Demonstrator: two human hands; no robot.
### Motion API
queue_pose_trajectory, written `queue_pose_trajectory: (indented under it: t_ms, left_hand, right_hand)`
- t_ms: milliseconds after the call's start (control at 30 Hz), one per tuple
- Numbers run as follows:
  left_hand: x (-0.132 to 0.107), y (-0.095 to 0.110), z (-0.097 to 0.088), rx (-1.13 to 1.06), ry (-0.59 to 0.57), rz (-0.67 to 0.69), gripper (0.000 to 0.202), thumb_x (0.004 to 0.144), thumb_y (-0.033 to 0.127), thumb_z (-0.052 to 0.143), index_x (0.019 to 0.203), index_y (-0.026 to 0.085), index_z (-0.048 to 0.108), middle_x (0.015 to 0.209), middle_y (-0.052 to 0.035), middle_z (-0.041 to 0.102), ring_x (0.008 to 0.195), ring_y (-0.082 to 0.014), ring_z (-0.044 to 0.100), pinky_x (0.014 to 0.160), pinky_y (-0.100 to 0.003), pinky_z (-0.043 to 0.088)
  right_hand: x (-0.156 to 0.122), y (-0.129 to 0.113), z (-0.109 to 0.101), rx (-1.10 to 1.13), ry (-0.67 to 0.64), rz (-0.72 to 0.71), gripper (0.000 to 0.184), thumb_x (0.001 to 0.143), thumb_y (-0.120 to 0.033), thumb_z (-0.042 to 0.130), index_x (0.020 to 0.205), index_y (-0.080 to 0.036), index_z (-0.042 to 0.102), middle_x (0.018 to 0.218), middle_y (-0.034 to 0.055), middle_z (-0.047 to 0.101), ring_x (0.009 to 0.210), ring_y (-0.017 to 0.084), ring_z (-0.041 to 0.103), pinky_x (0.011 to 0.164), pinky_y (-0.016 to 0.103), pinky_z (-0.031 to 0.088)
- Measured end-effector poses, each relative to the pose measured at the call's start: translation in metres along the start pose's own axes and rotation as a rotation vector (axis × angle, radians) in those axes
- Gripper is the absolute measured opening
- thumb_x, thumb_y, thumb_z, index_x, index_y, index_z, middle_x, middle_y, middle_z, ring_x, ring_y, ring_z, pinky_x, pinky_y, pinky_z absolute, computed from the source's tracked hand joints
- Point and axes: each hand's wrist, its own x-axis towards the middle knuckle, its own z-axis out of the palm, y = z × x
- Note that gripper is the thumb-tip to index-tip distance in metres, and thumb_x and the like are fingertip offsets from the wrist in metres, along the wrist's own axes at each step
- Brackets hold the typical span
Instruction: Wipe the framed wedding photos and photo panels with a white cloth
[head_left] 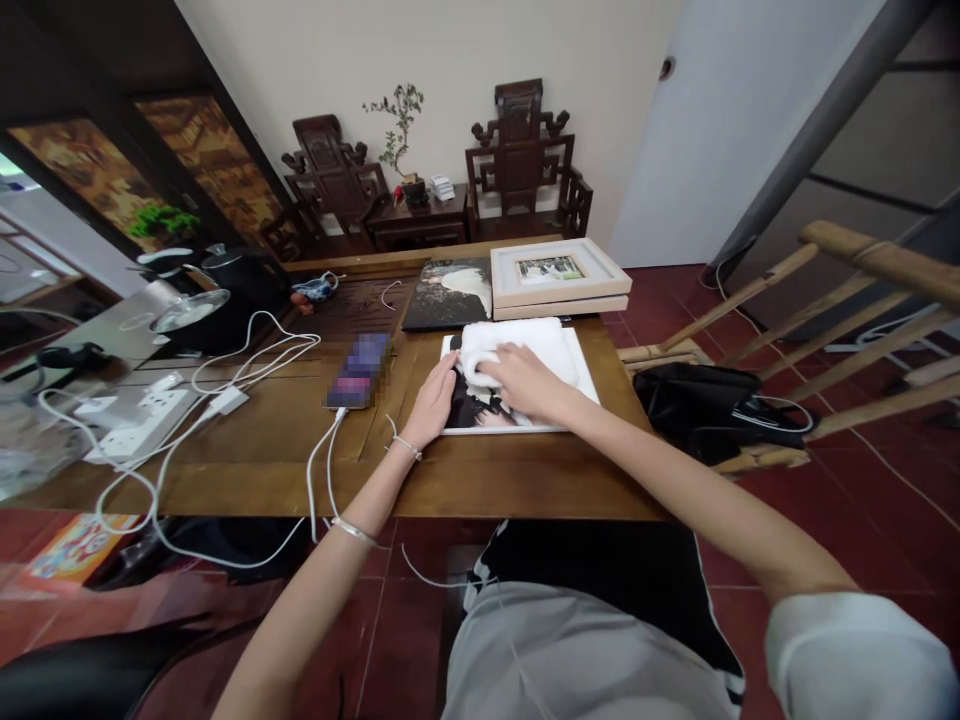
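Observation:
A photo panel (469, 410) with a dark picture and white edges lies flat near the front of the wooden table. Over its upper part is spread a folded white cloth (544, 345). My right hand (525, 380) grips a bunched edge of this cloth and presses it on the picture; its fingertips are partly hidden in the folds. Stretched out along the panel's left edge, my left hand (435, 398) touches the side with extended fingers and holds nothing.
Behind the panel lie a dark photo panel (450, 290) and stacked light-wood picture frames (559, 275). Left are a phone (358, 370) on a cable, a power strip (146, 425), tangled white cables and a kettle (244, 275). A bamboo chair (780, 300) holding a black bag (697, 400) stands right.

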Motion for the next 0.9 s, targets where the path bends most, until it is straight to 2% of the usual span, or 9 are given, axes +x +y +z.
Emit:
queue_pose_trajectory:
  t_ms: [100, 200, 267, 367, 500, 600, 700, 800, 900]
  left_hand:
    - [-0.004, 0.009, -0.001, -0.067, 0.085, 0.039, 0.065, 0.101, 0.059, 0.030, 0.146, 0.016, 0.048, 0.153, -0.0121, 0.047, 0.143, -0.0238, 0.042, 0.123, -0.042, 0.026]
    - [-0.006, 0.013, -0.003, -0.125, 0.144, 0.085, 0.064, 0.102, 0.058, 0.028, 0.148, 0.018, 0.046, 0.154, -0.0105, 0.045, 0.145, -0.0234, 0.039, 0.123, -0.042, 0.026]
    - [-0.006, 0.013, -0.004, -0.134, 0.152, 0.100, 0.063, 0.102, 0.058, 0.026, 0.149, 0.021, 0.044, 0.157, -0.0078, 0.043, 0.147, -0.0230, 0.036, 0.124, -0.042, 0.024]
    - [-0.005, 0.012, -0.005, -0.125, 0.154, 0.107, 0.064, 0.102, 0.059, 0.022, 0.150, 0.023, 0.044, 0.158, -0.0057, 0.041, 0.149, -0.0228, 0.032, 0.125, -0.041, 0.021]
    - [-0.003, 0.011, -0.003, -0.085, 0.138, 0.088, 0.066, 0.102, 0.059, 0.020, 0.149, 0.020, 0.045, 0.157, -0.0077, 0.042, 0.149, -0.0226, 0.032, 0.124, -0.042, 0.022]
    - [-0.002, 0.010, 0.000, 0.019, 0.059, 0.086, 0.065, 0.101, 0.060, 0.028, 0.146, 0.017, 0.049, 0.157, -0.0108, 0.042, 0.147, -0.0248, 0.035, 0.124, -0.044, 0.023]
    - [0.000, 0.009, 0.001, 0.094, -0.027, 0.062, 0.061, 0.100, 0.057, 0.035, 0.144, 0.017, 0.051, 0.155, -0.0108, 0.044, 0.147, -0.0248, 0.036, 0.124, -0.044, 0.024]
    - [0.000, 0.008, 0.000, 0.129, -0.087, 0.052, 0.052, 0.101, 0.049, 0.037, 0.142, 0.021, 0.053, 0.155, -0.0075, 0.045, 0.148, -0.0225, 0.034, 0.124, -0.044, 0.024]
    - [0.001, 0.005, -0.001, 0.145, -0.094, 0.065, 0.049, 0.100, 0.043, 0.038, 0.142, 0.021, 0.054, 0.155, -0.0070, 0.045, 0.148, -0.0220, 0.034, 0.123, -0.045, 0.024]
  right_hand:
    - [0.016, 0.001, 0.008, -0.036, 0.000, -0.040, 0.053, 0.084, 0.003, 0.045, 0.130, -0.018, 0.059, 0.143, 0.0167, 0.054, 0.141, 0.034, 0.036, 0.105, 0.059, 0.034]
    - [0.011, -0.010, 0.009, -0.055, -0.025, -0.157, 0.046, 0.087, 0.000, 0.047, 0.128, -0.017, 0.060, 0.149, 0.0173, 0.049, 0.143, 0.036, 0.033, 0.107, 0.065, 0.030]
    - [-0.002, -0.020, 0.007, -0.044, -0.045, -0.252, 0.043, 0.087, -0.003, 0.051, 0.126, -0.017, 0.062, 0.150, 0.0168, 0.049, 0.143, 0.036, 0.033, 0.108, 0.066, 0.029]
    - [-0.030, -0.032, 0.001, 0.010, -0.070, -0.388, 0.043, 0.084, 0.002, 0.048, 0.118, -0.018, 0.065, 0.146, 0.0144, 0.053, 0.143, 0.033, 0.037, 0.109, 0.062, 0.031]
    - [-0.073, -0.033, -0.012, 0.106, -0.116, -0.475, 0.043, 0.078, 0.005, 0.048, 0.107, -0.018, 0.068, 0.137, 0.0139, 0.061, 0.133, 0.029, 0.049, 0.107, 0.053, 0.037]
    - [-0.094, -0.021, -0.024, 0.119, -0.153, -0.385, 0.040, 0.074, 0.002, 0.051, 0.103, -0.019, 0.068, 0.127, 0.0135, 0.065, 0.112, 0.026, 0.063, 0.097, 0.043, 0.043]
    - [-0.096, -0.001, -0.032, 0.099, -0.166, -0.224, 0.039, 0.072, 0.002, 0.049, 0.099, -0.019, 0.068, 0.110, 0.0112, 0.070, 0.095, 0.025, 0.065, 0.081, 0.034, 0.045]
    - [-0.073, 0.019, -0.031, 0.073, -0.113, -0.087, 0.038, 0.076, -0.001, 0.048, 0.104, -0.018, 0.067, 0.100, 0.0114, 0.071, 0.085, 0.024, 0.064, 0.069, 0.030, 0.040]
    - [-0.031, 0.028, -0.021, 0.052, -0.046, -0.003, 0.039, 0.080, -0.005, 0.048, 0.115, -0.016, 0.064, 0.102, 0.0136, 0.071, 0.086, 0.025, 0.063, 0.067, 0.030, 0.037]
